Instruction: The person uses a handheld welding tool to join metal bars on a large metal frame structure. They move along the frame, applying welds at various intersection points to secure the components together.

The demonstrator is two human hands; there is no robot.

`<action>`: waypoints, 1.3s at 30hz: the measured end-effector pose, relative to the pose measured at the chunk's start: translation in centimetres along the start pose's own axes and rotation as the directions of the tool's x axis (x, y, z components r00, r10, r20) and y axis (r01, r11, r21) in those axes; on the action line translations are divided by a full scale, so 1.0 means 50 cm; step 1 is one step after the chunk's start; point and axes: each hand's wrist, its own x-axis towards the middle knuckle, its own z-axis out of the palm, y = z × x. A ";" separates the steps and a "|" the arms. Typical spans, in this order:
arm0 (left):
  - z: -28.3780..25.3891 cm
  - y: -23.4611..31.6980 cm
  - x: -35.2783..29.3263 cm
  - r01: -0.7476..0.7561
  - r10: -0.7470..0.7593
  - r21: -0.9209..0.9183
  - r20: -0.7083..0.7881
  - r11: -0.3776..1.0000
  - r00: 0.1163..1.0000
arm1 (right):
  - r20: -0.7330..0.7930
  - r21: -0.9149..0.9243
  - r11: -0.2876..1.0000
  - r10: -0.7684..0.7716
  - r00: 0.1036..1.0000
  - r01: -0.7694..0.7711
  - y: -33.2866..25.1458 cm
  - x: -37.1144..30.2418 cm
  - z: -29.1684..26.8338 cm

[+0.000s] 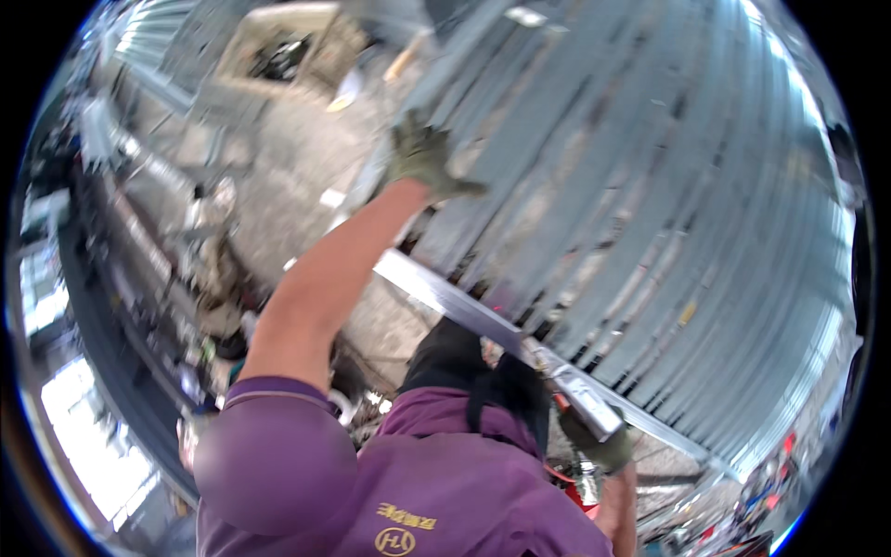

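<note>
Lying side by side, long grey metal strips (pixel 715 186) fill the middle and right of the scene, running from near to far with narrow dark gaps between many of them. A pale metal rail (pixel 455 302) crosses their near ends, sloping from left down to right. Over the left edge of the strips, the gloved left grip (pixel 422 158) is released, its fingers and thumb spread wide with nothing in it; whether it touches the metal cannot be told. Near the rail, the gloved right grip (pixel 603 447) is beside the end of a silver block-shaped piece (pixel 589 408); blur and overlap hide whether it is clenched on that. A small yellow piece (pixel 688 313) sits among the strips, right of the middle. The person's purple shirt (pixel 445 492) and dark trousers (pixel 445 357) take up the near side. Far left, on the concrete floor (pixel 288 172), a pale open box (pixel 232 51) contains dark bits (pixel 281 58). Along the left runs a long dark beam (pixel 121 353), with a bright window (pixel 93 436) near left.
</note>
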 end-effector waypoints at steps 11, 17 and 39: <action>0.071 -0.136 -0.233 -0.020 -0.294 -0.814 -0.233 0.580 0.927 | -0.226 0.113 0.987 -0.087 0.970 0.115 0.028 -0.115 0.026; 0.398 -0.178 -0.589 0.178 -0.222 -0.522 -0.022 0.834 0.975 | -0.289 0.043 0.992 -0.104 0.952 0.121 0.123 -0.143 0.033; 0.364 0.022 -0.472 0.092 0.366 -0.641 0.544 0.762 0.755 | -0.427 -0.037 0.999 -0.027 0.904 0.012 0.018 -0.134 -0.087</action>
